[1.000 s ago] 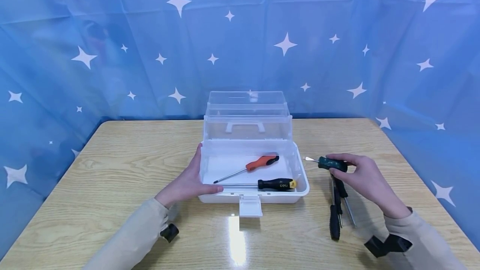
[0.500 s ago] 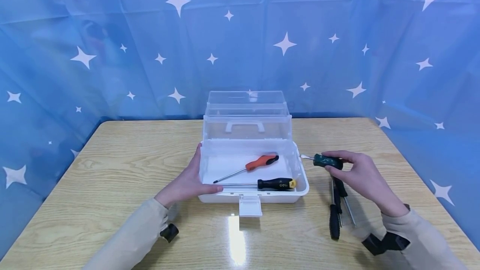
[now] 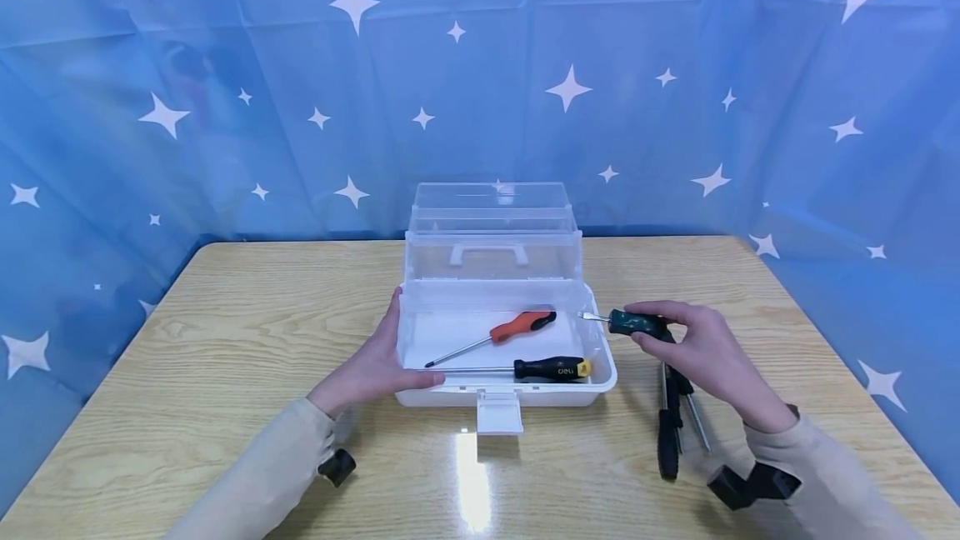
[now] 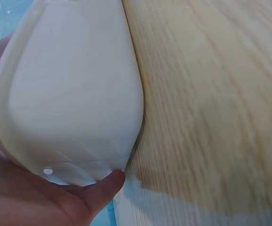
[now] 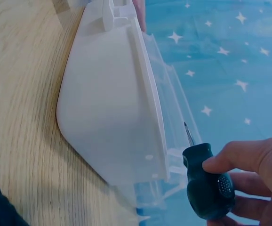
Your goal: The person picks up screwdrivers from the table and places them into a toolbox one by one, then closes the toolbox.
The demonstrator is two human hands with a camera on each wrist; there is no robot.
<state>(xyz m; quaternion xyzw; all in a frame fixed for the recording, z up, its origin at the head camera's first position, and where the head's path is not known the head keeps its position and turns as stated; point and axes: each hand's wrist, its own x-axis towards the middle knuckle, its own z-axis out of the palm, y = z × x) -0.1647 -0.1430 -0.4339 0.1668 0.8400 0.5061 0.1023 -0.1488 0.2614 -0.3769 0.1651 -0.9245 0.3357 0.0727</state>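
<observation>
A white toolbox (image 3: 540, 397) stands mid-table with its clear lid (image 3: 495, 252) raised. Inside lie an orange-and-black screwdriver (image 3: 517, 326) and a black-and-yellow one (image 3: 551, 368). My left hand (image 3: 367, 373) grips the box's left end, thumb along the front rim; the left wrist view shows the white wall (image 4: 79, 94) in its grasp. Between thumb and fingers, my right hand (image 3: 697, 352) holds a stubby green screwdriver (image 3: 633, 322) by the handle. Its shaft points left, and its tip overlaps the box's right rim in the head view.
Several dark-handled screwdrivers (image 3: 668, 444) lie in a bunch on the wooden table (image 3: 300, 315), right of the box and partly under the right hand in the head view. A blue star-patterned curtain (image 3: 480, 90) hangs behind the table. The box's latch (image 3: 499, 413) sticks out in front.
My right hand has moved left with the green screwdriver, from beside the box until the tip passes over the right rim. The left hand and the box have stayed put.
</observation>
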